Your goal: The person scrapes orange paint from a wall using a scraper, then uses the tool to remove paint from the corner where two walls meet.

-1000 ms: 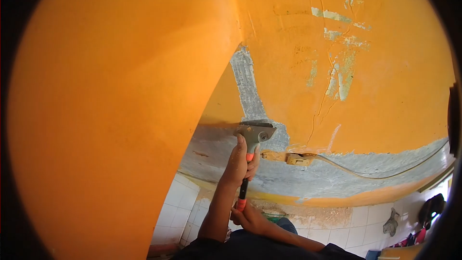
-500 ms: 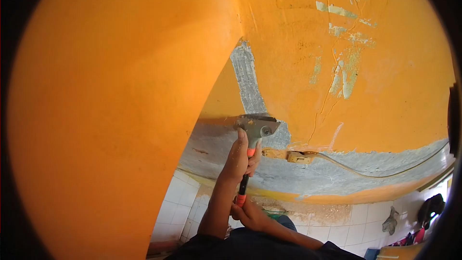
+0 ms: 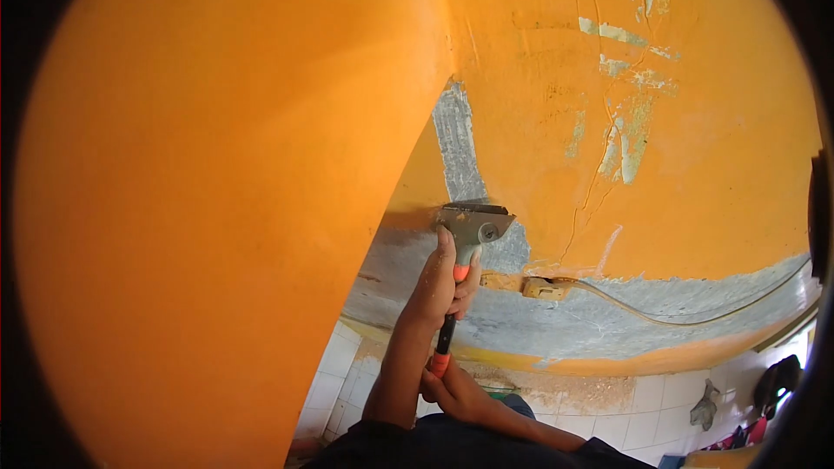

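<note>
A paint scraper (image 3: pixel 476 224) with a wide metal head and a black and orange handle is pressed against the orange wall (image 3: pixel 539 156). My left hand (image 3: pixel 450 278) wraps the handle just under the head, its thumb lying up along the head's base. Lower down, my right hand (image 3: pixel 447 389) is closed around the orange butt of the handle. Above the blade runs a grey strip of bared wall (image 3: pixel 460 139), and another bared patch (image 3: pixel 508 247) shows to the right of the head.
A big orange surface (image 3: pixel 200 208) juts out close on the left. Right of the scraper, a yellowed socket box (image 3: pixel 546 287) with a cable (image 3: pixel 660 320) is fixed to the wall. Cracked, flaking paint (image 3: pixel 621 143) marks the upper right. White tiles (image 3: pixel 647 391) line the lower wall.
The view has shifted slightly, so the wall and both hands appear a little further right. The scraper has slid up very slightly against the wall; both hands keep their hold.
</note>
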### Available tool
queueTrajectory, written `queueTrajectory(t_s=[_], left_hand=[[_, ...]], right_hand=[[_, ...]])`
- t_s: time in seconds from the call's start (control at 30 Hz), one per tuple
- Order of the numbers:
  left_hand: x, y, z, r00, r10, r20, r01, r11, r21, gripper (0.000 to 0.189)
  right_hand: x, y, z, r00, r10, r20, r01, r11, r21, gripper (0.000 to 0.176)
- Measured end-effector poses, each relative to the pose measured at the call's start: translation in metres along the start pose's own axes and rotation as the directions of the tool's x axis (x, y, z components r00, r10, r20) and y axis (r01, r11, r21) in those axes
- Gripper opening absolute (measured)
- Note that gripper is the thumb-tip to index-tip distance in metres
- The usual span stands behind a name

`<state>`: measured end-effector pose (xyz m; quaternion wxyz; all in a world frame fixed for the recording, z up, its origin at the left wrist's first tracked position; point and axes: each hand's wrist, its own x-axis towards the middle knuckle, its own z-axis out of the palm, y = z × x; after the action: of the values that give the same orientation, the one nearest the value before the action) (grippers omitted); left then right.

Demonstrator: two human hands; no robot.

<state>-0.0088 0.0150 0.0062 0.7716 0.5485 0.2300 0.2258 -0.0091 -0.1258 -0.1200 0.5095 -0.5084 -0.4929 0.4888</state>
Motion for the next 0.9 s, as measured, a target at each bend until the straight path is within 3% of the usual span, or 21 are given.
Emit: queueTrajectory(t_s=[0.07,0.1,0.2,0.27,0.33,0.5,0.6,0.67,0.73,0.83,0.9], left_hand=[[0.002,-0.006,-0.006,1.000,-0.022,0.011,0.023,0.999,-0.043,0.068],[-0.001,-0.011,-0.003,0.997,-0.060,-0.043,0.058,0.997,-0.048,0.071],[0.002,-0.007,-0.003,0.999,-0.041,-0.001,0.041,0.999,-0.021,0.070],[0.000,0.005,0.001,0.999,-0.008,0.039,0.009,0.999,-0.031,0.069],[0.001,0.002,-0.003,0.996,0.002,0.089,0.005,0.997,-0.077,0.067],[-0.004,0.001,0.001,0.997,-0.039,0.064,0.043,0.997,-0.071,0.068],[-0.003,-0.002,0.002,0.997,-0.044,0.056,0.048,0.997,-0.058,0.068],[-0.001,-0.008,0.002,0.999,-0.024,0.033,0.026,0.998,-0.054,0.068],[0.001,-0.010,0.007,0.999,-0.020,-0.046,0.018,0.999,-0.043,0.066],[0.001,0.004,0.010,0.999,0.039,0.004,-0.039,0.998,-0.050,0.065],[0.001,-0.007,0.011,0.999,0.036,-0.007,-0.037,0.996,-0.080,0.065]], right_hand=[[0.002,0.008,0.003,1.000,0.006,-0.009,-0.005,0.998,0.062,0.032],[0.003,0.008,0.002,1.000,-0.008,-0.010,0.009,0.998,0.058,0.032],[-0.004,0.003,0.001,0.998,0.027,-0.062,-0.026,1.000,0.017,0.030],[0.002,-0.012,-0.005,0.999,-0.032,0.016,0.031,0.999,0.032,0.029],[-0.007,-0.006,-0.002,1.000,0.002,-0.002,-0.002,1.000,0.029,0.029],[-0.010,-0.013,-0.007,1.000,0.018,0.019,-0.018,0.999,0.037,0.029],[-0.009,-0.014,-0.002,0.998,-0.058,0.037,0.059,0.998,-0.034,0.030],[-0.008,0.006,-0.005,0.999,0.030,-0.031,-0.029,0.998,0.048,0.031],[-0.004,0.004,-0.010,0.999,0.039,-0.030,-0.038,0.999,0.020,0.034],[-0.005,0.003,-0.017,0.999,0.035,0.022,-0.033,0.998,-0.061,0.036],[-0.005,0.010,-0.016,0.998,0.059,-0.032,-0.062,0.994,-0.092,0.036]])
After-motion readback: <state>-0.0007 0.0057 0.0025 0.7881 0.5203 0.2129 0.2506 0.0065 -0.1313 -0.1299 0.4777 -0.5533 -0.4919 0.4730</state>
